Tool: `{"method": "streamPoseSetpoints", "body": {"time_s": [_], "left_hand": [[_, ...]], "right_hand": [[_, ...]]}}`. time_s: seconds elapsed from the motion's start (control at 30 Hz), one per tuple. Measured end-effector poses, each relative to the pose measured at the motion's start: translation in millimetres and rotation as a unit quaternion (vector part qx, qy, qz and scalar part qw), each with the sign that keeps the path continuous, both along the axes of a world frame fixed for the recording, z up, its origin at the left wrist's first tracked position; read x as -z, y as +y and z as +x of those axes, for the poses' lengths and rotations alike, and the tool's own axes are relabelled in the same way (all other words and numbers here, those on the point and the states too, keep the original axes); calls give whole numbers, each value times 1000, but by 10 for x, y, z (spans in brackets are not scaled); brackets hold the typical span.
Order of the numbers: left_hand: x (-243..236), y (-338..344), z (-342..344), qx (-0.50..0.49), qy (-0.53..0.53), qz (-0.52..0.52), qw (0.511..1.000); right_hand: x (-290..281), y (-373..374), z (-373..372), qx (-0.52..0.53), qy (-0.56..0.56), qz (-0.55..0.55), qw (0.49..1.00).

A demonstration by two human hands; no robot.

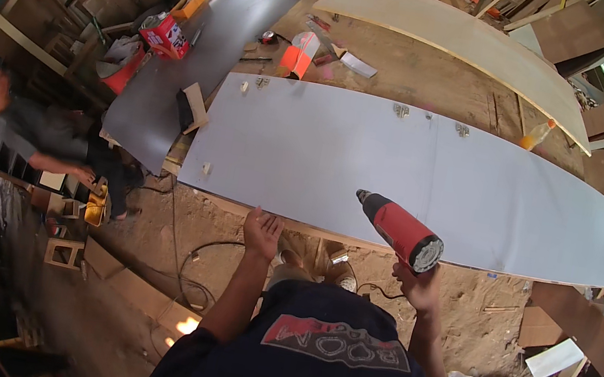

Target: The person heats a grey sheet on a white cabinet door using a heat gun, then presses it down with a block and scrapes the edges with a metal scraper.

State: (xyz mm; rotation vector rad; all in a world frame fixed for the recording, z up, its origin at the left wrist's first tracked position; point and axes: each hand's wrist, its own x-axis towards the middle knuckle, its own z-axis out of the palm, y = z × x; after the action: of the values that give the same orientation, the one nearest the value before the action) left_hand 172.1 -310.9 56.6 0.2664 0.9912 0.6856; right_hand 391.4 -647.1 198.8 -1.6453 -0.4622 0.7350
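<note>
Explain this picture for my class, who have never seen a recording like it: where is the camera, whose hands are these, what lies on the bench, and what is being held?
The single picture comes from a wide fisheye camera worn on a person's head, looking down, so straight edges bend near the rim. There is no machine: the two bare hands belong to the wearer. The right hand grips a red heat gun, its nozzle aimed at a long pale grey panel lying flat on a wooden workbench. The left hand rests on the panel's near edge. Small metal hinges sit along its far edge. Beyond lie an orange box, a plastic bottle and a bare wooden board. At left, another person crouches.
</note>
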Motion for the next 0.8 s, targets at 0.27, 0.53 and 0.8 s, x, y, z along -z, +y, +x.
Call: {"method": "streamPoseSetpoints", "body": {"time_s": [0.27, 0.53, 0.8], "left_hand": [[-48, -61, -66, 18, -15, -10, 1000], [-51, -85, -56, 31, -2, -17, 999], [-95, -118, -98, 23, 6, 23, 999]], "right_hand": [[-64, 92, -26, -25, -16, -15, 999], [-7, 113, -120, -35, 7, -14, 999], [-25, 327, -73, -19, 25, -43, 999]]}}
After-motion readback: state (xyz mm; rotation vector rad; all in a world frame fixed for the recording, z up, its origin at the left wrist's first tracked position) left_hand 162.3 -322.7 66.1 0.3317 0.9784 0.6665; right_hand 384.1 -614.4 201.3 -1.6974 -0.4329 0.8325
